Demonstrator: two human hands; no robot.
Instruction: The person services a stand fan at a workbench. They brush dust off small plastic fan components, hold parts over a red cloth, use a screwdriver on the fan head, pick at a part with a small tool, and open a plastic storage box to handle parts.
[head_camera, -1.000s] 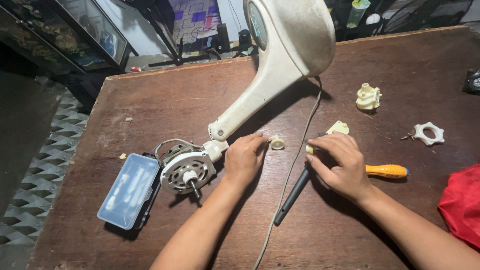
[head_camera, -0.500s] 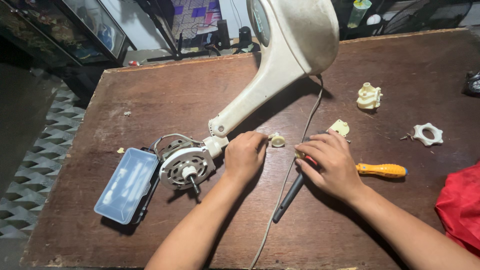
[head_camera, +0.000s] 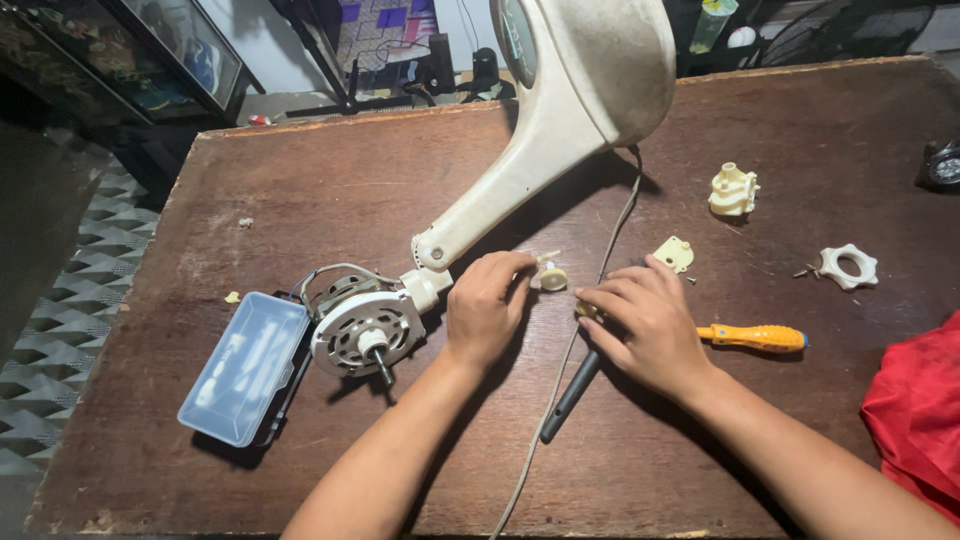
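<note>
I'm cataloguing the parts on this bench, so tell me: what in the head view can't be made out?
- Small cream part under the right hand: mostly covered by its fingers.
- Left hand fingertips: whether they touch the round cream piece is unclear.
- Fan stand: its top is cut off by the upper edge.
- Red cloth: cut off by the right edge.
- Contents of the clear box: blurred.

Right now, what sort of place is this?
Probably a home repair bench: a worn wooden table holds an opened fan motor, an orange-handled screwdriver and loose plastic parts.
</note>
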